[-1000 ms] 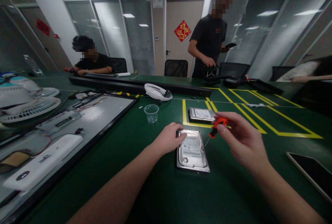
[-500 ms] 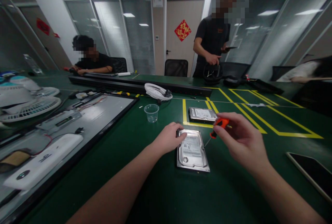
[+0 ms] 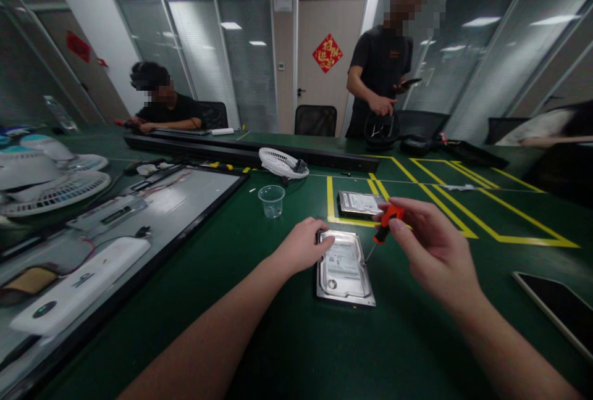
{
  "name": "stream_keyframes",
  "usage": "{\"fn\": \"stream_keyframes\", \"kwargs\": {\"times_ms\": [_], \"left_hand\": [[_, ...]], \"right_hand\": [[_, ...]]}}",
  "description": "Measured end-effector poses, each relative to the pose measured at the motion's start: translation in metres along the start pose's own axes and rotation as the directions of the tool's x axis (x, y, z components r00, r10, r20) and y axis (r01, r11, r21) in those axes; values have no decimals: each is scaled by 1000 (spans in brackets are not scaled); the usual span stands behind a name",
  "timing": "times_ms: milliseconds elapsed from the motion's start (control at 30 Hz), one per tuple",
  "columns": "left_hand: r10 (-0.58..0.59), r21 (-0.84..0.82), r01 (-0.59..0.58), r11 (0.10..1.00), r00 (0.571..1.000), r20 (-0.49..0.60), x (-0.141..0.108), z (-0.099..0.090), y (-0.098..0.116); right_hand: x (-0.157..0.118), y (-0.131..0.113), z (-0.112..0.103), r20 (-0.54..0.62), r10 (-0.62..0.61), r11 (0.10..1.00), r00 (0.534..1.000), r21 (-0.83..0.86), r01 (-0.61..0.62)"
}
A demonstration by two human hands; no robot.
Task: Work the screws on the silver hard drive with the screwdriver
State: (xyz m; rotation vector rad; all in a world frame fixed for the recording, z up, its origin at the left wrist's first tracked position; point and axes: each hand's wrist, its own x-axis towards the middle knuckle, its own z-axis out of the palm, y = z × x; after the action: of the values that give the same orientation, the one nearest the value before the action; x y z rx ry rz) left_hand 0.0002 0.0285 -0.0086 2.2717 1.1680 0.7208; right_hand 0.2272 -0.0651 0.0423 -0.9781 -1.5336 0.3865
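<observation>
A silver hard drive lies label up on the green table in front of me. My left hand grips its upper left edge, with the thumb on the top face. In my right hand, the fingers and thumb close on the handle of an orange and black screwdriver. Its thin shaft slants down to the drive's right edge, where the tip seems to touch; the screw itself is too small to make out. Just beyond, a second hard drive lies inside a yellow tape outline, partly behind my right fingers.
A clear plastic cup and a white fan grille stand farther back. At left lies a large panel bearing a white device. A phone rests at right. Two people are across the table; another is at far right.
My right fingers have shifted slightly left, and the screwdriver handle has turned and stands a bit more upright. My left hand and the hard drive stay put.
</observation>
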Motion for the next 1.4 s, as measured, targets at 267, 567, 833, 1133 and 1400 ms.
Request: {"fn": "stream_keyframes", "kwargs": {"times_ms": [267,567,833,1133,1400], "left_hand": [[-8,-10,8,1000,1000,-1,0,1,-2],[-44,-14,44,999,999,28,-1,-2,1],[-36,-14,37,999,999,27,-1,-2,3],[-2,-3,2,1000,1000,6,0,0,1],[-22,-13,22,1000,1000,14,-1,-1,2]], "right_hand": [[3,1,-3,-20,-7,999,1000,-42,6],[0,-2,-2,4,9,1000,1000,-3,-9],[2,-2,-5,0,-23,997,1000,-75,22],[-1,-2,-5,61,59,997,996,49,-62],[3,-1,-2,-39,-33,993,999,-117,28]]}}
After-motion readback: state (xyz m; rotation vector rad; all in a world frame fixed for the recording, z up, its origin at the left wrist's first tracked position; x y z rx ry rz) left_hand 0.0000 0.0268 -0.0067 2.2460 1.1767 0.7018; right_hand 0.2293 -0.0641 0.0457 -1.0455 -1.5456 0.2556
